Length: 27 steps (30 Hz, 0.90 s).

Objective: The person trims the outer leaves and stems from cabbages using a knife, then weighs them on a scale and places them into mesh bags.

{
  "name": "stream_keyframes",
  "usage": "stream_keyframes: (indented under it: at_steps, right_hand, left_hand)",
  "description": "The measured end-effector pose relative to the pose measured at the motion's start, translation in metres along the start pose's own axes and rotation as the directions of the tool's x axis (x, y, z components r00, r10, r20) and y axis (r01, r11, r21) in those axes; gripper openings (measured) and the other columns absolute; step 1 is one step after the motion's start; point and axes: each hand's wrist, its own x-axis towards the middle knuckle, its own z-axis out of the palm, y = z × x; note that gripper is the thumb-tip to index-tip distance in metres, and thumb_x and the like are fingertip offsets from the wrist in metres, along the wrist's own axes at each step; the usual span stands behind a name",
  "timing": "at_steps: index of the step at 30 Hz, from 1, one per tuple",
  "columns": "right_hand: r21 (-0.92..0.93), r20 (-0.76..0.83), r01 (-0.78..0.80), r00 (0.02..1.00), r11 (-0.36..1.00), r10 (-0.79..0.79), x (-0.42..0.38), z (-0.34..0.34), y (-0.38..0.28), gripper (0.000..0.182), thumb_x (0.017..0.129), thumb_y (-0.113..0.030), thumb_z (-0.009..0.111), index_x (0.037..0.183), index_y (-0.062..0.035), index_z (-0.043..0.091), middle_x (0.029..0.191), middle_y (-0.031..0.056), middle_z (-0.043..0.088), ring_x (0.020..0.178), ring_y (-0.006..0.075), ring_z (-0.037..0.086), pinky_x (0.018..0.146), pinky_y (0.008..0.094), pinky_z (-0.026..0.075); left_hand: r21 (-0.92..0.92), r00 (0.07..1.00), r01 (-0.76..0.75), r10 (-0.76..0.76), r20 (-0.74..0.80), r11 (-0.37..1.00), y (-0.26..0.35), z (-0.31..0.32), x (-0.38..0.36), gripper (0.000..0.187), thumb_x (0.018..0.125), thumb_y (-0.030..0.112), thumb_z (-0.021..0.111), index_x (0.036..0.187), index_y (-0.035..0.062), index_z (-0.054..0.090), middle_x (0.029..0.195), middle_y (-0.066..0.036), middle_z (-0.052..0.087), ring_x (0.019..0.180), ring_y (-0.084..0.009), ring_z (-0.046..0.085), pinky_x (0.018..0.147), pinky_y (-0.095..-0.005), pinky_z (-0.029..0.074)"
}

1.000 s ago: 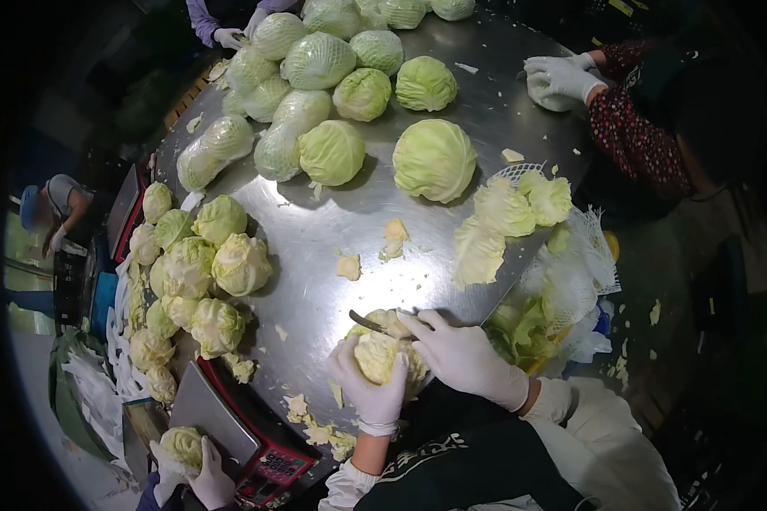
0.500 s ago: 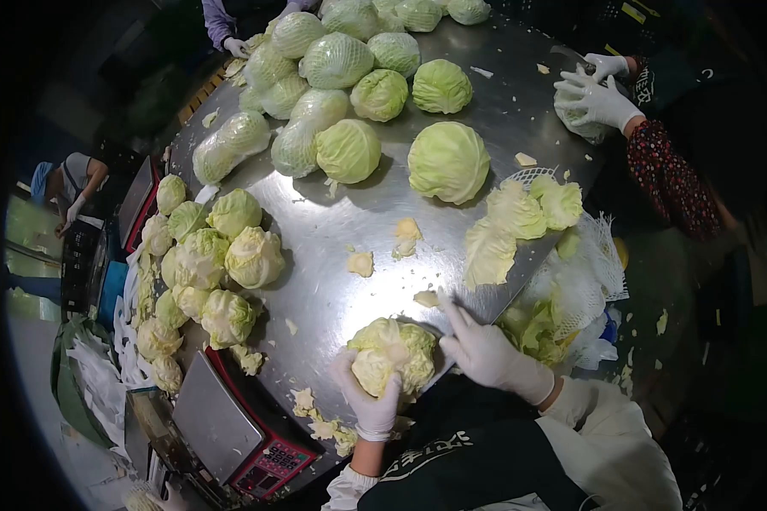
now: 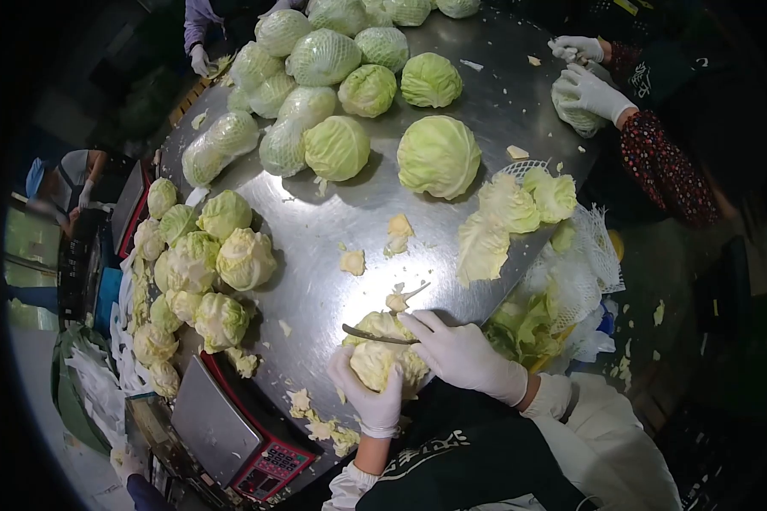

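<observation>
Your left hand (image 3: pixel 368 393) cups the cabbage (image 3: pixel 383 353) at the table's (image 3: pixel 315 247) near edge, your right hand (image 3: pixel 456 351) closed on the knife (image 3: pixel 375 335); it looks dense, firm, loose-leaved, so grip low around its body.

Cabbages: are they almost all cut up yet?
Not yet. Done: a pile of trimmed heads at the table's left edge. In hand: the left hand steadies one cabbage while the right hand holds a knife on it. Left: netted heads and whole ones.

left hand (image 3: pixel 368 393) gripping cabbage (image 3: pixel 383 353), right hand (image 3: pixel 456 351) holding knife (image 3: pixel 375 335) on it
</observation>
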Motion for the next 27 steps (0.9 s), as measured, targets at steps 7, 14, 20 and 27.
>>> stream_keyframes:
  at_steps: [7, 14, 20, 27]
  right_hand:
    - [-0.030, -0.066, 0.029, 0.997, 0.999, -0.030, 0.010, 0.004, 0.015, 0.040, 0.100, -0.024, 0.057, 0.136, -0.0078, 0.056, 0.124, 0.0107, 0.063, 0.085, 0.0331, 0.071, 0.068, 0.0442, 0.059]
    - [0.210, -0.073, -0.232, 0.965, 0.950, 0.251, 0.047, 0.025, 0.067, 0.029, 0.105, -0.030, 0.044, 0.106, -0.0070, 0.061, 0.091, 0.0202, 0.069, 0.086, 0.0437, 0.066, 0.076, 0.0525, 0.052]
    - [0.405, -0.110, -0.415, 0.863, 0.815, 0.494, 0.013, 0.019, 0.086, 0.033, 0.103, -0.028, 0.051, 0.129, -0.0111, 0.063, 0.104, 0.0262, 0.068, 0.096, 0.0442, 0.065, 0.083, 0.0500, 0.053]
    - [0.162, -0.214, -0.456, 0.850, 0.875, 0.482, -0.021, -0.042, 0.066, 0.061, 0.100, -0.030, 0.059, 0.153, -0.0080, 0.040, 0.123, 0.0238, 0.066, 0.102, 0.0424, 0.067, 0.087, 0.0449, 0.054]
  left_hand:
    - [0.015, 0.999, 0.041, -0.041, -0.013, 0.999, 0.004, 0.007, -0.002, 0.070, 0.078, 0.022, 0.080, 0.135, -0.0015, 0.047, 0.128, -0.019, 0.046, 0.125, -0.0347, 0.045, 0.110, -0.0454, 0.035]
    - [-0.061, 0.996, -0.055, 0.059, 0.071, 0.997, -0.016, -0.015, -0.020, 0.077, 0.070, 0.026, 0.084, 0.134, 0.0023, 0.047, 0.139, -0.023, 0.040, 0.133, -0.0402, 0.039, 0.116, -0.0499, 0.029]
    - [-0.486, 0.934, 0.355, -0.283, 0.218, 0.799, -0.057, -0.080, -0.057, 0.081, 0.082, 0.029, 0.077, 0.145, 0.0038, 0.033, 0.141, -0.015, 0.041, 0.131, -0.0288, 0.045, 0.115, -0.0427, 0.033]
    - [-0.494, 0.851, 0.493, -0.515, 0.104, 0.716, -0.023, -0.058, -0.027, 0.071, 0.089, 0.024, 0.075, 0.143, 0.0027, 0.035, 0.137, -0.014, 0.046, 0.125, -0.0233, 0.048, 0.108, -0.0383, 0.041]
